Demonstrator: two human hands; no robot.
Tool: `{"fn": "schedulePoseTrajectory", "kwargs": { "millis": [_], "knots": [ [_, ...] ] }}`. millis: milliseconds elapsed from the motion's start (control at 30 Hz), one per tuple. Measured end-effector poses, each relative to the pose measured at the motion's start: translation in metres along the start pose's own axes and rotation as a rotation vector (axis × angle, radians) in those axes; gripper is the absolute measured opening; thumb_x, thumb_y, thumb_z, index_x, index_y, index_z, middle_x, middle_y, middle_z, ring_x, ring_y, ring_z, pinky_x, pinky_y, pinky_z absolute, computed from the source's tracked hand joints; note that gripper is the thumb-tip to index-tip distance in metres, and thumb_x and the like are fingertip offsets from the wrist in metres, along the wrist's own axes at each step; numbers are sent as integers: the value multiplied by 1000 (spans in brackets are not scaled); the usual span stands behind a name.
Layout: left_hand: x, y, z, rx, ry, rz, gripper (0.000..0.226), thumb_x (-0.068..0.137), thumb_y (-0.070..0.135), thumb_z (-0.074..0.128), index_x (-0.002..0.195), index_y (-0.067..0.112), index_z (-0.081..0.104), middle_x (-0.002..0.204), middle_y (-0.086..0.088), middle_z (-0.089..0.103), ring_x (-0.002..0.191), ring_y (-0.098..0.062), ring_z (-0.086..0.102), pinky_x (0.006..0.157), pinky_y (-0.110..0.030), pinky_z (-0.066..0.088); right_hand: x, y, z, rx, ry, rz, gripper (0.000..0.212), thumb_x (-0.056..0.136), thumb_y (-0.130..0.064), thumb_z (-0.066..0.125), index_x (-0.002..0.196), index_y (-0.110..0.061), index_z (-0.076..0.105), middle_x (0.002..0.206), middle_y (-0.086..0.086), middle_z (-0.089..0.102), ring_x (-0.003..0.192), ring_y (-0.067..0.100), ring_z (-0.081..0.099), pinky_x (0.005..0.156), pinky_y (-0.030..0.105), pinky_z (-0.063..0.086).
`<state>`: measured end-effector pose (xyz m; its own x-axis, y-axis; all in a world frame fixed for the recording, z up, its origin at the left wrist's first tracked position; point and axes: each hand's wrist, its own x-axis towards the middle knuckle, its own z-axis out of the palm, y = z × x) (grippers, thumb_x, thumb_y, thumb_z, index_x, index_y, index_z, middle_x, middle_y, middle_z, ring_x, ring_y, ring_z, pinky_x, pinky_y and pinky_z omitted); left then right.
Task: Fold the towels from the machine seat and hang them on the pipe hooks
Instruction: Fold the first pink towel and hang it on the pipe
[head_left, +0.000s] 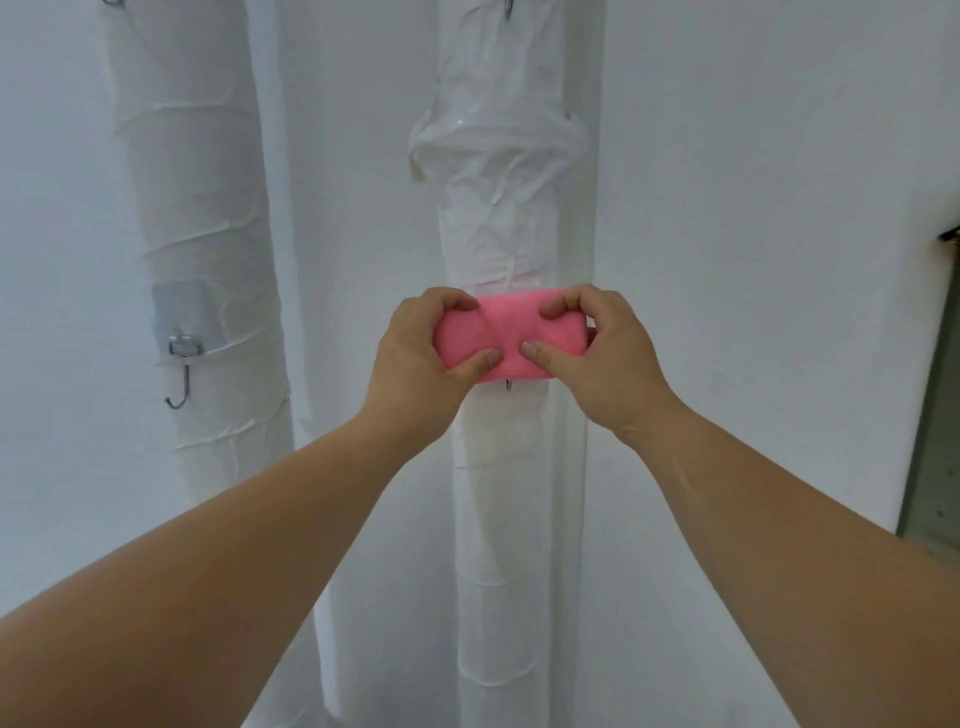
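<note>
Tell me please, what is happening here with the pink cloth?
A person grips a folded pink towel with the left hand and the right hand, one at each end. It is held in front of the right wrapped pipe, over a hook whose metal tip shows just below it. Whether it is hooked yet cannot be told. The hook on the left pipe is bare.

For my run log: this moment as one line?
left hand, right hand: gripping pink towel | at right pipe | left pipe hook: bare

Left white wrapped pipe (208, 249): grey adhesive plate (179, 312), steel hook (183, 382). Right white wrapped pipe (498, 493): folded pink towel (511, 332), hook tip (509, 385) beneath.
</note>
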<state>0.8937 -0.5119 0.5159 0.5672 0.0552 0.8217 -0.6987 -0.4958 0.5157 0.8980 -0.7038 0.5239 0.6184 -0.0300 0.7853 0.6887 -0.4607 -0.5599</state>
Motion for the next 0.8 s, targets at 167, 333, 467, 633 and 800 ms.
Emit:
{"fn": "schedulePoseTrajectory", "kwargs": {
  "millis": [167,333,467,633,800],
  "knots": [
    [4,-12,5,-46,-9,-26,53,71,19,89,109,38,58,117,11,59,101,4,54,82,-8,42,4,11,4,10,11,-5,39,72,-20,89,96,-34,61,116,-5,53,100,6,57,88,28,54],
    [4,-18,5,-77,-30,-29,53,68,21,91,106,39,59,113,15,60,100,0,57,85,-19,48,3,18,8,38,10,12,41,72,-18,89,92,-37,59,114,-8,53,98,8,58,85,26,53],
    [-6,-24,8,-120,-48,-63,50,67,21,92,101,38,59,113,14,63,101,-6,60,86,-24,53,-9,24,10,48,5,28,42,72,-16,89,93,-37,60,114,-9,55,98,8,59,83,26,53],
    [-11,-24,10,74,-9,61,36,79,42,80,109,33,62,120,6,54,99,-5,57,90,-30,53,-14,17,9,-111,8,-1,24,84,-29,79,96,-31,58,113,-11,50,99,-3,54,87,20,47],
    [-3,-27,16,630,94,412,37,96,41,54,125,18,61,150,-7,50,136,-32,48,114,-54,30,-15,10,21,-514,159,-160,33,92,-46,60,99,-15,52,113,1,53,104,24,54,91,38,46]
  ]
}}
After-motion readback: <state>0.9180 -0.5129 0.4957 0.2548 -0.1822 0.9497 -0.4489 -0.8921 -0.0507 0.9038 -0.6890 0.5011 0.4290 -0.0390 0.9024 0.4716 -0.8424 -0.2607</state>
